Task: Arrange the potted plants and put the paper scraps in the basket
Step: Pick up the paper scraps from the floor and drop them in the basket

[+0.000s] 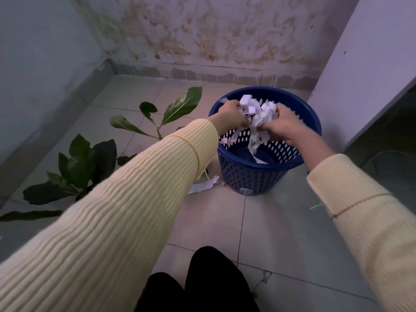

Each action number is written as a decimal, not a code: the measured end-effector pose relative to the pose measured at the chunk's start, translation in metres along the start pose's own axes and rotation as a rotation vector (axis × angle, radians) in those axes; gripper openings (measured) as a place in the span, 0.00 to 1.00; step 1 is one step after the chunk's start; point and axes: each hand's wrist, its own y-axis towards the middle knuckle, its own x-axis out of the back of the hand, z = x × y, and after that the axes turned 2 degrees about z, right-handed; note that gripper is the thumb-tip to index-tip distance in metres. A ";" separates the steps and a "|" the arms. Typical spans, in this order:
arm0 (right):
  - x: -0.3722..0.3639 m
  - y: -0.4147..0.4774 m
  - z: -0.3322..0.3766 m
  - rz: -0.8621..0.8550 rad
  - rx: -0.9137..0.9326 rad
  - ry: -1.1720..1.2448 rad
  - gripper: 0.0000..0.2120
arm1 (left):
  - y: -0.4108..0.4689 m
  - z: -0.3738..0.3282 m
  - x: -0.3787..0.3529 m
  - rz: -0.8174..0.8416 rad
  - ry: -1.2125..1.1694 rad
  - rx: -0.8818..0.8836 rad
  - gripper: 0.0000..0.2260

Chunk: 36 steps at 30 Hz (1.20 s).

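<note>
A blue perforated plastic basket (254, 176) stands on the tiled floor. Over its mouth my left hand (229, 117) and my right hand (281, 126) together clutch a bunch of white paper scraps (256, 113), with strips dangling down into the basket. A few scraps lie at the basket's bottom. One loose paper strip (203, 186) rests on the floor just left of the basket. Two leafy green plants stand to the left: a far one (177, 109) and a nearer, darker one (85, 167). Their pots are hidden behind my left sleeve.
A stained wall runs along the back and a grey wall along the left, meeting in a corner. A white cabinet panel (364, 70) stands right of the basket. My dark-clad knees (202, 284) are at the bottom edge.
</note>
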 end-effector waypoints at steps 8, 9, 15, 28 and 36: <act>-0.016 0.002 -0.012 0.053 -0.200 -0.056 0.40 | -0.011 0.025 0.006 0.074 0.082 0.022 0.45; -0.018 0.002 -0.011 0.043 -0.209 -0.047 0.39 | -0.012 0.027 0.007 0.076 0.064 0.025 0.44; -0.029 -0.005 -0.007 -0.098 -0.086 0.021 0.29 | -0.025 0.035 0.008 -0.010 -0.033 -0.062 0.36; -0.134 -0.085 -0.032 0.040 0.377 0.186 0.10 | -0.101 0.149 0.000 -0.655 -0.188 -0.190 0.08; -0.201 -0.045 -0.140 0.156 0.002 -0.218 0.14 | -0.106 0.269 -0.032 -0.511 -0.208 0.311 0.07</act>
